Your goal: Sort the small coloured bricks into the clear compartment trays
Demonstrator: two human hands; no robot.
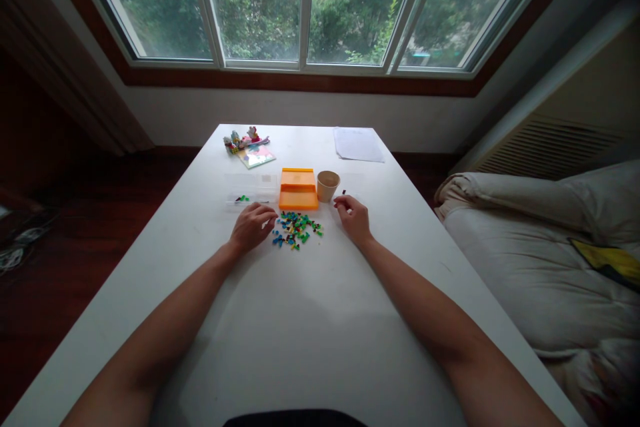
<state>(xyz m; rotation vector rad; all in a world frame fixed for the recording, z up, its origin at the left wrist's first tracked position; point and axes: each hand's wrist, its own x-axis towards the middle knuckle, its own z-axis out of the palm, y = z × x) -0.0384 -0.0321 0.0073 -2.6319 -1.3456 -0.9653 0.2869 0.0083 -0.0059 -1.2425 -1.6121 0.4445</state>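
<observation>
A loose pile of small plastic building bricks [296, 229], green, blue, yellow and dark, lies on the white table. My left hand [254, 225] rests at the pile's left edge, fingers curled together; whatever is between its fingertips is too small to make out. To the right of the pile, my right hand [354, 219] is closed in a pinch. A tiny dark piece [344, 192] shows just beyond its fingertips, and I cannot tell whether they hold it. Behind the pile are an open orange box [299, 197] and a tan paper cup [329, 187].
A clear plastic tray [250, 181] with a few green bricks [242, 198] lies left of the box. Farther back are small colourful brick figures [245, 140], a card booklet [257, 156] and white paper sheets [358, 145]. A pale sofa [495, 247] stands right of the table [300, 340].
</observation>
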